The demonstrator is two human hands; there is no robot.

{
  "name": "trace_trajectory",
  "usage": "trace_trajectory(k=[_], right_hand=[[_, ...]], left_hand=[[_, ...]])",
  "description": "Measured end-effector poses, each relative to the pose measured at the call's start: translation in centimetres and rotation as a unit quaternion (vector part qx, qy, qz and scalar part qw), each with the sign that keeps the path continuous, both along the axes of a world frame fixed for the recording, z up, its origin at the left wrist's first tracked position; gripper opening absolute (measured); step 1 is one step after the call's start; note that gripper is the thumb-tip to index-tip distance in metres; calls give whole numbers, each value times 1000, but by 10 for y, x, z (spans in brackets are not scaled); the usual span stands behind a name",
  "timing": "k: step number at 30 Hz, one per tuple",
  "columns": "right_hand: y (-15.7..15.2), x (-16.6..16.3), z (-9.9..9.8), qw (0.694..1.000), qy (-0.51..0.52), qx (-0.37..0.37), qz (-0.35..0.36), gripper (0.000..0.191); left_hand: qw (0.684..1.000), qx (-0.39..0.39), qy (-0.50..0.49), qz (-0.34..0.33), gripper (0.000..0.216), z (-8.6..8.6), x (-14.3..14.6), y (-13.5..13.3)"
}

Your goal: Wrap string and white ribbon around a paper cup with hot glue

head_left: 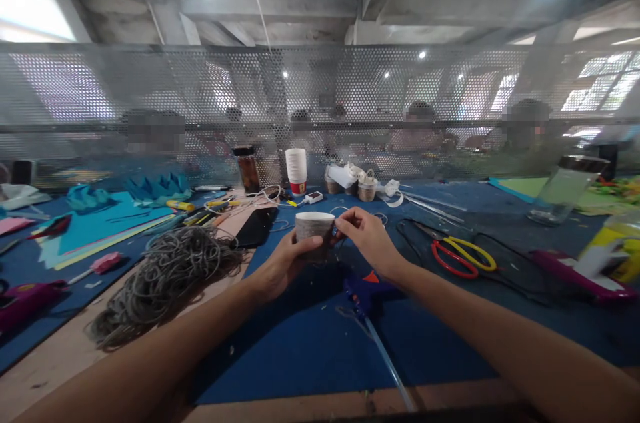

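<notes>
A white paper cup (pixel 314 217) wrapped in grey cord sits in my left hand (pixel 293 256), tilted slightly above the blue mat. The thumb of that hand presses on the near side of the wrapping. At the cup's right edge my right hand (pixel 367 236) is closed in a pinch, and the grey cord between its fingertips is barely visible. Under my hands lies a dark blue hot glue gun (pixel 363 293) with an orange part and a clear glue stick (pixel 387 356) pointing toward me. To the left rests a tangled heap of grey cord (pixel 170 276).
Red- and yellow-handled scissors (pixel 463 256) lie right, near a purple glue gun (pixel 580 273) and a glass jar (pixel 565 193). Stacked paper cups (pixel 297 166), wrapped cups (pixel 367 188) and a dark bottle (pixel 247 170) stand behind. A black phone (pixel 257 226) lies left; a perforated screen (pixel 320 90) rises beyond.
</notes>
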State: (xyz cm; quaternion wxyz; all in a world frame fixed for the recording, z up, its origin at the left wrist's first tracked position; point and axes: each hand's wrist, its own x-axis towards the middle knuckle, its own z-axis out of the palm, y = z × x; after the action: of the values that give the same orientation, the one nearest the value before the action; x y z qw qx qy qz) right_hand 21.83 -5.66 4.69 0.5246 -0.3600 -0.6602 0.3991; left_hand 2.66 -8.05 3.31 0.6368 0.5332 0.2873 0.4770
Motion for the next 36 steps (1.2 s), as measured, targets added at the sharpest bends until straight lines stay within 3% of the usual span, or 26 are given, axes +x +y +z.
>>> trace_trajectory(k=[20, 26, 36], right_hand=[[3, 0, -4, 998, 39, -46, 23, 22], [2, 0, -3, 995, 59, -66, 35, 25], [2, -2, -5, 983, 129, -105, 77, 28]], left_hand=[[998, 2, -23, -54, 48, -1, -5, 5], [997, -7, -27, -67, 41, 6, -5, 0], [996, -34, -41, -78, 39, 6, -7, 0]])
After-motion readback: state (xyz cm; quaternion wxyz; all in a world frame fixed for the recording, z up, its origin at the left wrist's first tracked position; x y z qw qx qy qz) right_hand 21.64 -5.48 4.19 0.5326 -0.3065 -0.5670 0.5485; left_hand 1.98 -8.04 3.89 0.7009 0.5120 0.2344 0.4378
